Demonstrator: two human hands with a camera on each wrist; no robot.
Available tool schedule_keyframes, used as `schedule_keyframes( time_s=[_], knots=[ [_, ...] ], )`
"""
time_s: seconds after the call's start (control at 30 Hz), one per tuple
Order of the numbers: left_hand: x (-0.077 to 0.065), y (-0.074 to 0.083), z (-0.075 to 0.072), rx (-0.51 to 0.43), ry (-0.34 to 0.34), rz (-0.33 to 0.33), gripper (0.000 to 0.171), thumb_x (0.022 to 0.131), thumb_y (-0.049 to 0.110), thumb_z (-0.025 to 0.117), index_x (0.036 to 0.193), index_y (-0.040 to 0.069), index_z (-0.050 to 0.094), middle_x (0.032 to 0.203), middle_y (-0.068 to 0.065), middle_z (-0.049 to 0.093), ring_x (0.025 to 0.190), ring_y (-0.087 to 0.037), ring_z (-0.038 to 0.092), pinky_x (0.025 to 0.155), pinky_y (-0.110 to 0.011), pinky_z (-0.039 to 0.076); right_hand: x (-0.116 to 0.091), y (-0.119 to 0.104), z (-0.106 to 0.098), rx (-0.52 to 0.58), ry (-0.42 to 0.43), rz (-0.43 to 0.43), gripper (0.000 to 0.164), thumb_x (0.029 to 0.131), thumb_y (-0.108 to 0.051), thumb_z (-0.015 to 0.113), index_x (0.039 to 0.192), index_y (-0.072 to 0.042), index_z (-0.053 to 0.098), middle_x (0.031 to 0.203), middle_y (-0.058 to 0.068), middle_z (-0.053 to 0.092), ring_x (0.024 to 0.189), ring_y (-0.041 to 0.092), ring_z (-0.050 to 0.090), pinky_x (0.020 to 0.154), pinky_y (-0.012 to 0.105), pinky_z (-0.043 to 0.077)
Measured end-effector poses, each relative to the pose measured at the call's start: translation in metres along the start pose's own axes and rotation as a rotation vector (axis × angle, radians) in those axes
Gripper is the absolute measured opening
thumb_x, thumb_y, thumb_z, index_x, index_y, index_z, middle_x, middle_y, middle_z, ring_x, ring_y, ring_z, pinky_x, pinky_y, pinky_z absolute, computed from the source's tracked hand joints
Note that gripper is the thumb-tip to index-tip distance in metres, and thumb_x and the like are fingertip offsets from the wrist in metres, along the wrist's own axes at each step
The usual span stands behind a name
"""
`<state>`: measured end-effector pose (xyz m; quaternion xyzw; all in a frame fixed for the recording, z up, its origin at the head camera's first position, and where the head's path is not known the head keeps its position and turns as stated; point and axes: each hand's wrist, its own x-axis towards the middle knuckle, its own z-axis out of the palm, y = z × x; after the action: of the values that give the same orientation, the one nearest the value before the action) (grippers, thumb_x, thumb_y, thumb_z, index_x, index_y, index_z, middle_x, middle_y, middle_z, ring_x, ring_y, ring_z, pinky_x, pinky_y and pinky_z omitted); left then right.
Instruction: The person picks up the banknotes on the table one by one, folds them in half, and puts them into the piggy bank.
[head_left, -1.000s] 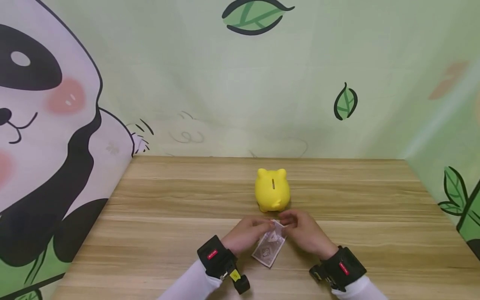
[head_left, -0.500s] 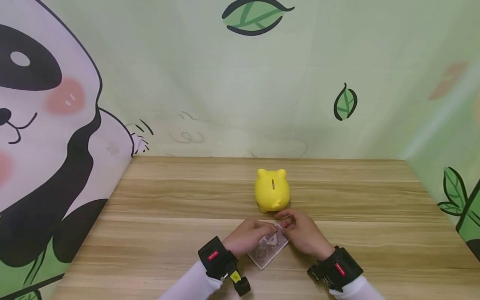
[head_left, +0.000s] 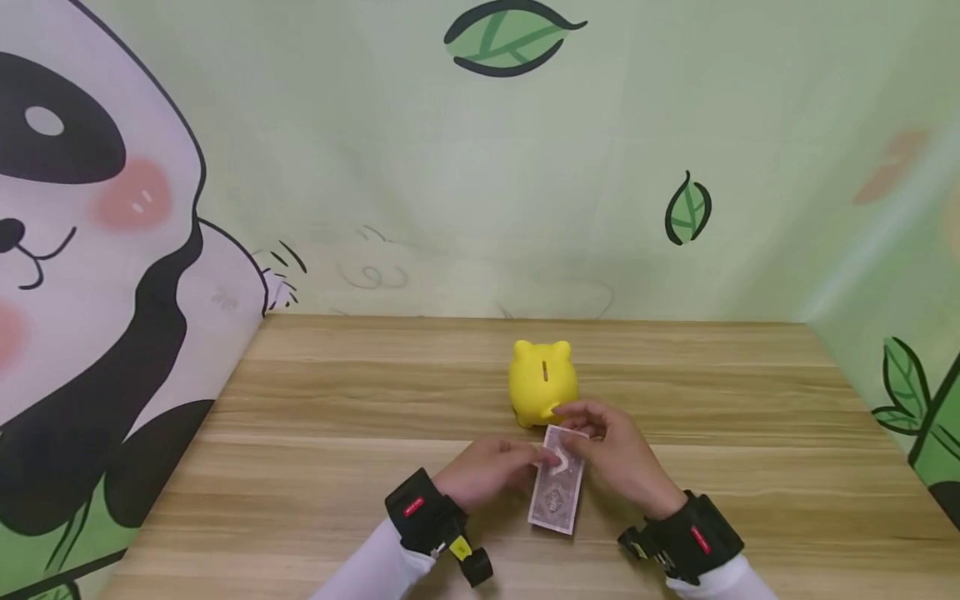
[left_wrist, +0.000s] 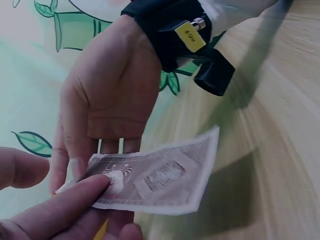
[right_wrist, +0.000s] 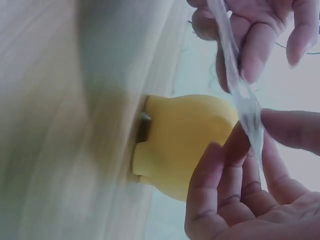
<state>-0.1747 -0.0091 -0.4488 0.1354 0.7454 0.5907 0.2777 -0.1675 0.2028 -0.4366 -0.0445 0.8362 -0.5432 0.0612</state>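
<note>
A greyish-purple banknote (head_left: 553,500) with a pale border is held between both hands in the head view. My left hand (head_left: 480,473) pinches its left edge, thumb (left_wrist: 85,195) on the upper face in the left wrist view. My right hand (head_left: 633,462) pinches the upper right part with thumb and fingers. The right wrist view shows the note (right_wrist: 250,117) nearly edge-on, gripped from both sides. Just beyond the hands stands a yellow piggy bank (head_left: 542,392), its coin slot (head_left: 545,372) on top; the right fingertips overlap its lower right side in the head view.
The wood-grain table (head_left: 360,383) carries the piggy bank. Behind it hangs a pale green backdrop (head_left: 420,183) with leaves and a large panda (head_left: 161,300) at left. Black bands with small cameras sit on both wrists.
The banknote has turned more upright in the head view and moved up and right towards the piggy bank. Both hands have shifted their grip; the right hand has risen slightly.
</note>
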Motion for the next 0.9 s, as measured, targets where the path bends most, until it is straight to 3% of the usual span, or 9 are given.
schedule_keyframes(
  time_s=[0.17, 0.3, 0.5, 0.63, 0.8, 0.9],
  knots=[
    [-0.001, 0.007, -0.009, -0.105, 0.007, 0.025, 0.038, 0.105, 0.033, 0.057, 0.122, 0.005, 0.076, 0.126, -0.005, 0.073, 0.106, -0.014, 0.067, 0.095, -0.037, 0.058, -0.001, -0.005, -0.007, 0.093, -0.032, 0.018, 0.040, 0.098, -0.013, 0.068, 0.135, -0.001, 0.060, 0.120, 0.018, 0.070, 0.095, 0.017, 0.067, 0.082, 0.032, 0.059],
    [0.001, 0.014, -0.015, -0.192, 0.042, 0.065, 0.037, 0.105, 0.028, 0.057, 0.125, 0.000, 0.073, 0.128, -0.013, 0.072, 0.110, -0.017, 0.070, 0.102, -0.045, 0.057, 0.000, -0.007, -0.011, 0.171, -0.061, 0.029, 0.041, 0.098, -0.009, 0.066, 0.136, 0.005, 0.056, 0.119, 0.023, 0.070, 0.090, 0.016, 0.070, 0.082, 0.038, 0.062],
    [0.003, 0.028, -0.022, -0.254, 0.064, 0.122, 0.039, 0.105, 0.026, 0.057, 0.129, -0.002, 0.070, 0.133, -0.016, 0.070, 0.111, -0.021, 0.072, 0.101, -0.042, 0.058, 0.005, -0.016, -0.012, 0.230, -0.116, 0.033, 0.040, 0.101, -0.009, 0.062, 0.136, 0.009, 0.054, 0.119, 0.022, 0.070, 0.094, 0.014, 0.070, 0.085, 0.033, 0.061],
    [0.004, 0.036, -0.027, -0.288, 0.075, 0.134, 0.039, 0.105, 0.025, 0.057, 0.129, -0.004, 0.068, 0.132, -0.015, 0.069, 0.111, -0.022, 0.071, 0.102, -0.044, 0.058, 0.010, -0.026, -0.015, 0.251, -0.084, 0.028, 0.037, 0.102, -0.007, 0.059, 0.136, 0.010, 0.054, 0.115, 0.017, 0.071, 0.095, 0.011, 0.069, 0.087, 0.029, 0.061],
    [0.007, 0.043, -0.031, -0.365, 0.147, 0.155, 0.026, 0.102, 0.013, 0.060, 0.121, -0.003, 0.058, 0.120, -0.011, 0.069, 0.104, -0.020, 0.071, 0.089, -0.036, 0.060, 0.015, -0.035, -0.017, 0.278, -0.034, 0.035, 0.038, 0.102, -0.006, 0.059, 0.137, 0.009, 0.055, 0.109, 0.008, 0.073, 0.091, 0.008, 0.070, 0.084, 0.027, 0.061],
    [0.009, 0.046, -0.032, -0.396, 0.171, 0.167, 0.027, 0.099, 0.007, 0.062, 0.123, -0.001, 0.055, 0.113, -0.009, 0.070, 0.095, -0.018, 0.071, 0.081, -0.032, 0.060, 0.018, -0.039, -0.016, 0.300, -0.016, 0.050, 0.038, 0.102, -0.008, 0.061, 0.137, 0.006, 0.056, 0.108, 0.004, 0.074, 0.092, 0.009, 0.071, 0.083, 0.027, 0.061]
  ],
)
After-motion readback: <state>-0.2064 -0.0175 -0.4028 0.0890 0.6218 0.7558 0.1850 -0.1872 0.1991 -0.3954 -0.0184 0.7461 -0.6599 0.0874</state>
